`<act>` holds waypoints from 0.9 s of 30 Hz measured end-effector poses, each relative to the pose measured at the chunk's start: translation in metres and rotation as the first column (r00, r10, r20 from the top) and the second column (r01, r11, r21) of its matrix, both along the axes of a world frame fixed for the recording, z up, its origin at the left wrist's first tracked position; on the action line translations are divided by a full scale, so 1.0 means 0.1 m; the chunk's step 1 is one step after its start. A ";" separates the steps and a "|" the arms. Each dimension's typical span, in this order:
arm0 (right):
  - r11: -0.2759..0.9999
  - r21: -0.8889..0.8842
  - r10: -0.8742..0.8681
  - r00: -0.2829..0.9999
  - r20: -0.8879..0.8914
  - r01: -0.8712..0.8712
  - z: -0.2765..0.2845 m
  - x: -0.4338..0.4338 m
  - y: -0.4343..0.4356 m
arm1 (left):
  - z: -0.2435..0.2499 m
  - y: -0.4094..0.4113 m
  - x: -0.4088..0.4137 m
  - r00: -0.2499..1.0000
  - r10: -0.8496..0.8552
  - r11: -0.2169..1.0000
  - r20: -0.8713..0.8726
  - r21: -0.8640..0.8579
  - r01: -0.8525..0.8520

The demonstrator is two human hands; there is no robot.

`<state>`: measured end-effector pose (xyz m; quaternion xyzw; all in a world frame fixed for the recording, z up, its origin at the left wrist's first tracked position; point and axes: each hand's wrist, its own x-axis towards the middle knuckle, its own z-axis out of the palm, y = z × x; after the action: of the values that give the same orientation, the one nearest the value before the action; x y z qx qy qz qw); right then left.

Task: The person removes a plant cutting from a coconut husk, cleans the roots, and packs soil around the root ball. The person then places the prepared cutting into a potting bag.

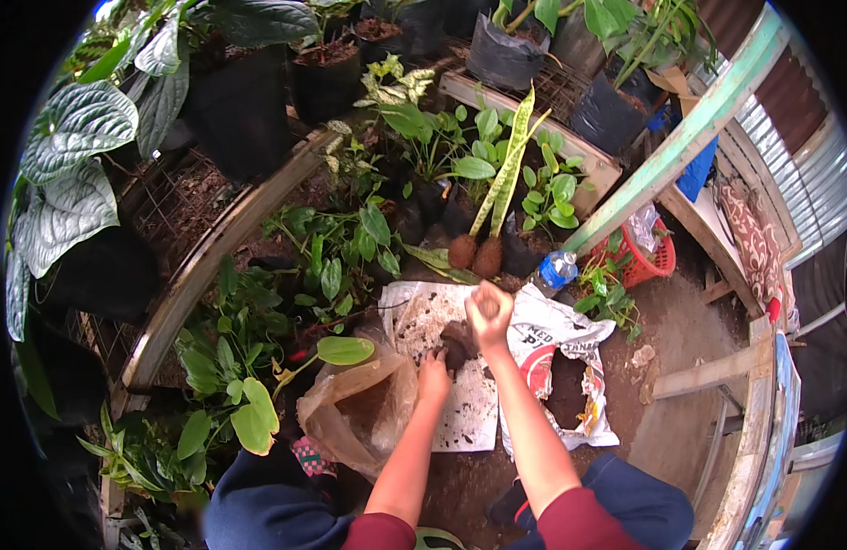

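Observation:
My right hand is closed in a fist around a brown, rounded object, of which only the top end shows. Just below and to its left, my left hand grips the side of a dark brown object, perhaps a clump of soil or a small pot. Both hands are over a soil-specked white sack on the ground. Beyond them, two brown root balls with upright snake plant leaves stand side by side. An opened plastic bag lies left of my left hand.
A torn printed sack with dark soil showing in its hole is at right. Behind it are a water bottle, a red basket and a green post. Leafy plants and a wooden bed edge line the left.

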<state>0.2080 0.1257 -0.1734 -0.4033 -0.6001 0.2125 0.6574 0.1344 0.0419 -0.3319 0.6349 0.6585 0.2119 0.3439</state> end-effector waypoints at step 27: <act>0.991 -0.059 -0.118 0.992 0.042 0.121 0.09 0.02 0.02 | -0.20 -0.26 0.08 0.968 -0.184 0.974 -0.171 0.101 0.203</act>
<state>0.2099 0.1282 -0.1644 -0.4626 -0.5804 0.1834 0.6445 0.1424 0.0155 -0.3522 0.7305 0.6052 0.1637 0.2707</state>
